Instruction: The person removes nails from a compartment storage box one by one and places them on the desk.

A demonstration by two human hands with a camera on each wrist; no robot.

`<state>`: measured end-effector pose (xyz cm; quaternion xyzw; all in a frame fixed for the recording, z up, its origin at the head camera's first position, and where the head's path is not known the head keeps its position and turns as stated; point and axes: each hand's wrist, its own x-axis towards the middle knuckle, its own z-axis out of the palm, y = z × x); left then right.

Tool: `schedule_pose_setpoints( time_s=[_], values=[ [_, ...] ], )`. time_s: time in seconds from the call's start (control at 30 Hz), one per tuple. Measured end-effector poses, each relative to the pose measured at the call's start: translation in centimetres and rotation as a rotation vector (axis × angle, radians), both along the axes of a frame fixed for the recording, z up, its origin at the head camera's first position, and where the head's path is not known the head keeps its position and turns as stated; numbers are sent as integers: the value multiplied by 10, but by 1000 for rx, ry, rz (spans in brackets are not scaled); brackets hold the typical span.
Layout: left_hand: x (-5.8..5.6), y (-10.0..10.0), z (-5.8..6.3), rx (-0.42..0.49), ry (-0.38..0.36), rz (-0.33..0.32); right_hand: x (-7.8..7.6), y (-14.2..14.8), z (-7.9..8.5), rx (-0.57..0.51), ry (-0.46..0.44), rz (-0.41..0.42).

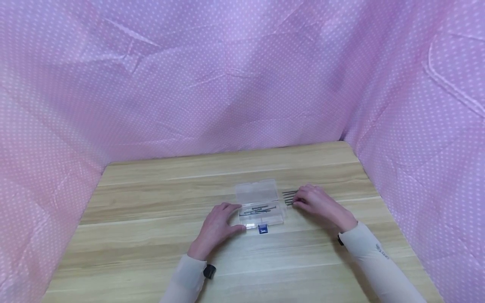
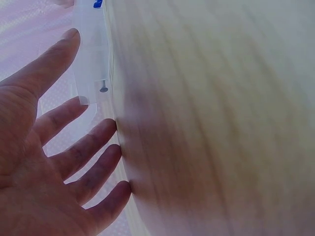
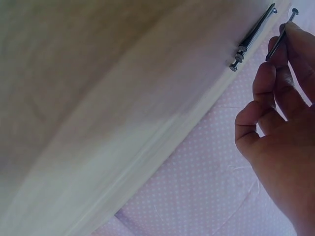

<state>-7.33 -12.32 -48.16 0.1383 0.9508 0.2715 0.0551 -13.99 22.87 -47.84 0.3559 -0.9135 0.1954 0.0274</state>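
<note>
A clear plastic box (image 1: 280, 219) lies with its lid (image 1: 257, 192) folded back and several loose nails (image 1: 259, 210) inside. At its left end is my left hand (image 1: 217, 225), fingers spread and fairly straight. In the left wrist view the thumb reaches the box wall (image 2: 92, 54), the index fingertip is right at a corner, and one nail head (image 2: 104, 89) shows. My right hand (image 1: 316, 201) pinches a nail (image 3: 276, 45) between thumb and fingers. Beside it, right of the box, several nails (image 1: 289, 193) lie in a row, partly hidden by the hand.
The box's blue label (image 1: 263, 229) is on its front edge. The wooden table (image 1: 144, 235) stretches around both hands. Pink dotted cloth (image 1: 227, 84) hangs behind the table and along its sides. Each wrist wears a black band (image 1: 209, 271).
</note>
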Motion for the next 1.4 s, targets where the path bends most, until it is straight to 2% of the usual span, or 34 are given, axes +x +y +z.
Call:
schedule_pose_setpoints(
  time_s=[0.9,1.1,1.23,1.4],
  values=[
    [1,1,-3,5,-2,9,-3,1,-6,38,-42,2],
    [1,2,-3,4,-3,9,-1,2,-3,27,-45,-1],
    [2,2,-3,2,-8,9,3,1,1,-1,-9,-5],
    [2,2,-3,1,-19,14,10,-6,6,-85,94,-17]
  ],
)
